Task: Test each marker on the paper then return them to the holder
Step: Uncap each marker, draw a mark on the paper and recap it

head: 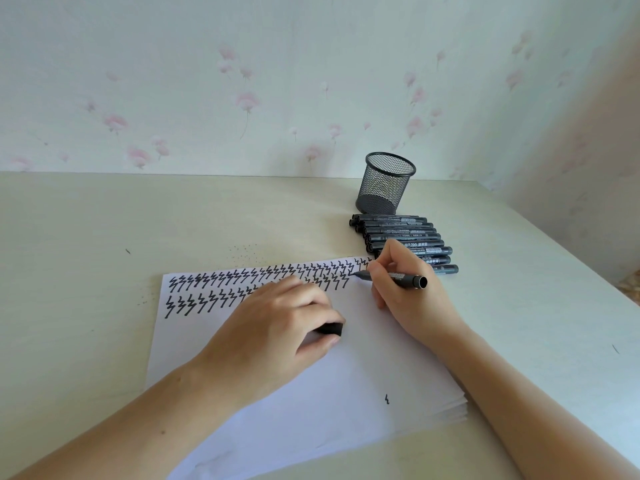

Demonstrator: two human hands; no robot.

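Seen from the head camera, the right hand (401,289), right of centre, pinches an uncapped black marker (398,277), its tip touching the top right corner of the paper (346,375), which bears rows of zigzag marks. The left hand (277,327), at centre, rests on the sheet, its fingers curled round the black cap (330,329). More markers (398,237) lie in a row above; behind them stands the empty mesh holder (384,183). Testing is under way; next probably comes recapping.
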